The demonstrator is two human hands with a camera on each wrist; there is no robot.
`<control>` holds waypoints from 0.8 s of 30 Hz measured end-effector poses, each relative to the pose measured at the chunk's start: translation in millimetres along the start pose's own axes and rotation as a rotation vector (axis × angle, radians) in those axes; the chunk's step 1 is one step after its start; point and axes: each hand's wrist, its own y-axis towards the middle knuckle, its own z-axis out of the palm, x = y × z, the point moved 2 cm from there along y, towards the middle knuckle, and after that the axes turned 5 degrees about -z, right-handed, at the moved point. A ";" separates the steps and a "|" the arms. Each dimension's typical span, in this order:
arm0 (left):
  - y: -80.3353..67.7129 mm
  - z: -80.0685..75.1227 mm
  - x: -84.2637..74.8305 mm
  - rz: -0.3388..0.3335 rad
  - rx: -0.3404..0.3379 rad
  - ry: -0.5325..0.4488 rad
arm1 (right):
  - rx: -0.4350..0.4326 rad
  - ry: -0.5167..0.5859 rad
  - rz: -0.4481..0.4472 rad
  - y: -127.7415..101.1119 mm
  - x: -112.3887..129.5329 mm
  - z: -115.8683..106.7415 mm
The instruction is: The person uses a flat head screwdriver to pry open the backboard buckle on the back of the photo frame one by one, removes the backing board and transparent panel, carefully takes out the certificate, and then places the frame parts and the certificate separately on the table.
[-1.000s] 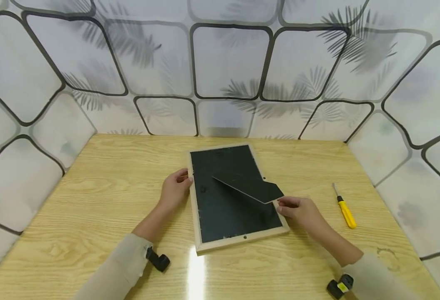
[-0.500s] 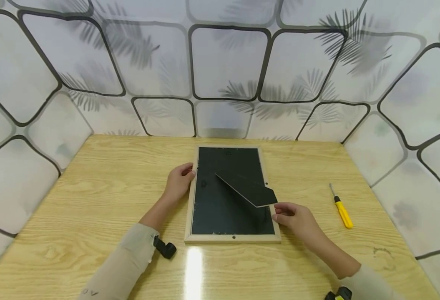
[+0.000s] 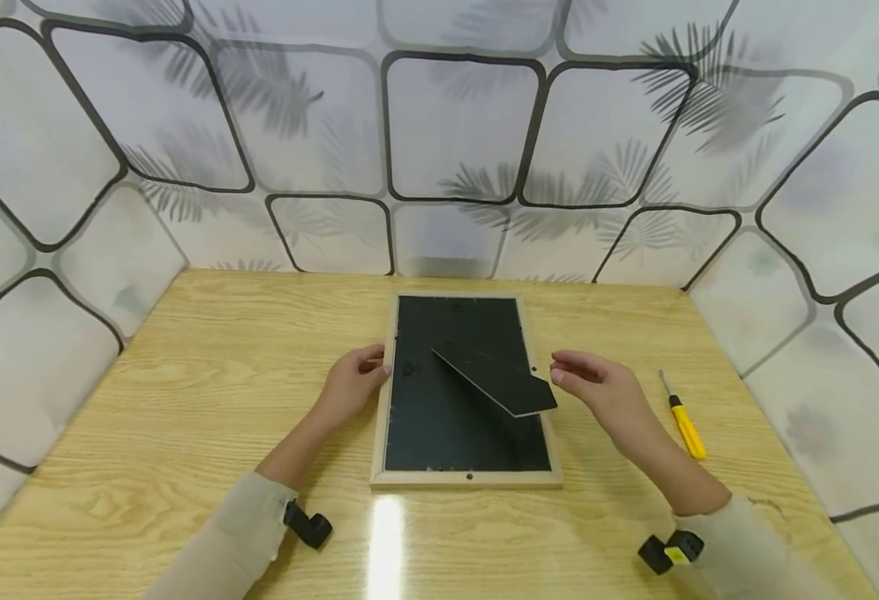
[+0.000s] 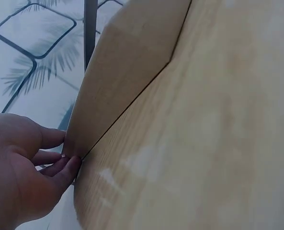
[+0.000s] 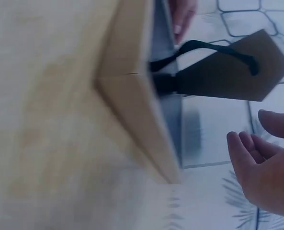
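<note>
Both arms wear long, close-fitting sleeves of a pale beige-cream cloth — the left sleeve [image 3: 229,542] and the right sleeve [image 3: 746,550] each end at the wrist. The left hand [image 3: 352,385] and the right hand [image 3: 604,392] are bare, without rings. A small black camera unit [image 3: 307,525] sits at the left cuff; its twin [image 3: 667,552] at the right cuff is black too — with a yellow patch on it.
</note>
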 end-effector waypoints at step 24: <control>-13.7 0.7 4.0 -0.024 0.020 -0.017 | 0.167 -0.085 -0.160 -14.1 -19.4 31.7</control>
